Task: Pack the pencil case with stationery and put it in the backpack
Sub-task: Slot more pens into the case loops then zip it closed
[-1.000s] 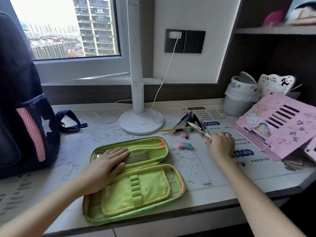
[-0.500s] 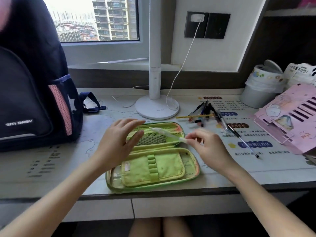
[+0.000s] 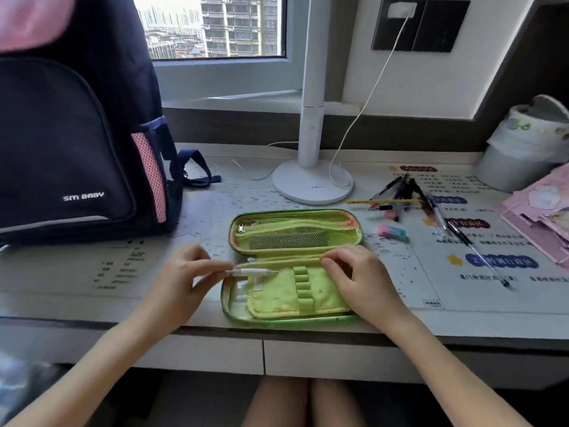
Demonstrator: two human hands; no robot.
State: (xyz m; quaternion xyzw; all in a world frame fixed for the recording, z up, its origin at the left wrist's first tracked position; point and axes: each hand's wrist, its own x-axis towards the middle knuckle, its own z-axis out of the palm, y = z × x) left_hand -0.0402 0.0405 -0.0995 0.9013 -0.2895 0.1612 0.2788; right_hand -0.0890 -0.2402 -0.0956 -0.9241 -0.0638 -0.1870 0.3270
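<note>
At the desk point(image 3: 61, 300) we see a green pencil case point(image 3: 295, 235) lying open and flat near the front edge. The left hand point(image 3: 181, 282) pinches the end of a white pen point(image 3: 255, 272) between thumb and fingertips, and the pen lies across the left side of the case's lower half. The right hand point(image 3: 363, 282), fingers curled, holds the upper edge of the inner flap. A navy backpack point(image 3: 77, 134) stands upright at left. Loose pens point(image 3: 400, 195) and a pink-and-blue eraser point(image 3: 391, 232) lie to the case's right, beside a white lamp base point(image 3: 312, 186).
</note>
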